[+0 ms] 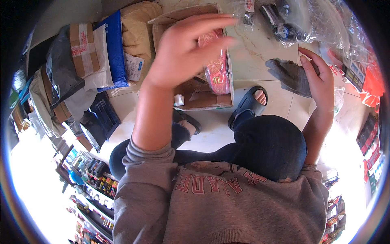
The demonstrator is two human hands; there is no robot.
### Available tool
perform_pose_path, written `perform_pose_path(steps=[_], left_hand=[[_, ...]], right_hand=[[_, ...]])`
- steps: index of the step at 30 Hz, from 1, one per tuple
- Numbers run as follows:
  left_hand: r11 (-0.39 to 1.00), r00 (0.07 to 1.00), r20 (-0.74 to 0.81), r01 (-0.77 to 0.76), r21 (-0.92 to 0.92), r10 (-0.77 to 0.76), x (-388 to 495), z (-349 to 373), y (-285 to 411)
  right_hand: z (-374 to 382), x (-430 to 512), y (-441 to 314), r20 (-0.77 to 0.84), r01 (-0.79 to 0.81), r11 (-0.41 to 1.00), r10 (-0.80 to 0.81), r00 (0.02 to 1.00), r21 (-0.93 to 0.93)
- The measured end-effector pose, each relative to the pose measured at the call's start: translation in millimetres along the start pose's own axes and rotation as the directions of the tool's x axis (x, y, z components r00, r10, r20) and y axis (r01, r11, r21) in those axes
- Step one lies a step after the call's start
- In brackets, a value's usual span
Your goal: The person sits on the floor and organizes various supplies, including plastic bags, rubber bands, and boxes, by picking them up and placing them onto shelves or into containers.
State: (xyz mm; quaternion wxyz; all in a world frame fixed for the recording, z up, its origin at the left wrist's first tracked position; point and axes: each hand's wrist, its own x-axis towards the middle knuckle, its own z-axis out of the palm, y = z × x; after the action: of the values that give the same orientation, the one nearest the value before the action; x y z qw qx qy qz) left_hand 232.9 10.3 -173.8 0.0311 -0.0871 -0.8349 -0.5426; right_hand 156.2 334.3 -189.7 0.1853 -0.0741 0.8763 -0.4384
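My left hand (190, 50) is raised over an open cardboard box (202, 105) on the floor; it is blurred, with fingers apart and nothing visible in it. A red and gold item in clear plastic wrap (218, 77) lies in the box, partly hidden by that hand. A small white object (179, 100) sits at the box's near corner. Over the floor at the right, my right hand (320, 76) has a dark grey cloth (289, 76) at its palm, between thumb and lower fingers, while the index finger extends away.
Parcels lean at the left: a brown carton (83, 52), a blue mailer (114, 52) and a tan bag (137, 33). Clear plastic packaging (323, 24) lies at the upper right, beside a red plastic bag (371, 94). My sandalled foot (249, 103) is near the box. Stocked shelves (97, 198) stand lower left.
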Motion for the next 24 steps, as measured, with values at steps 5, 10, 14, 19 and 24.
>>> perform_pose_path(steps=[5,10,14,19,24], left_hand=[[0.537,0.61,-0.231,0.784,0.311,-0.758,-116,5,-83],[0.39,0.563,-0.141,0.711,0.586,-0.814,-155,77,-119],[0.317,0.454,-0.122,0.767,0.559,-0.883,-145,82,-138],[0.381,0.46,-0.027,0.765,0.519,-0.888,-137,71,-126],[0.452,0.548,-0.206,0.81,0.374,-0.811,-145,36,-69]], right_hand=[[12,5,9,0.066,0.02,1.0,-0.02,0.998,0.004],[15,9,-4,0.156,-0.02,1.0,0.024,0.987,-0.024],[28,7,10,0.167,-0.001,1.0,-0.002,0.986,0.016],[36,11,-1,0.29,-0.028,0.999,0.031,0.957,-0.018],[29,11,3,0.243,-0.076,0.997,0.067,0.968,0.027]])
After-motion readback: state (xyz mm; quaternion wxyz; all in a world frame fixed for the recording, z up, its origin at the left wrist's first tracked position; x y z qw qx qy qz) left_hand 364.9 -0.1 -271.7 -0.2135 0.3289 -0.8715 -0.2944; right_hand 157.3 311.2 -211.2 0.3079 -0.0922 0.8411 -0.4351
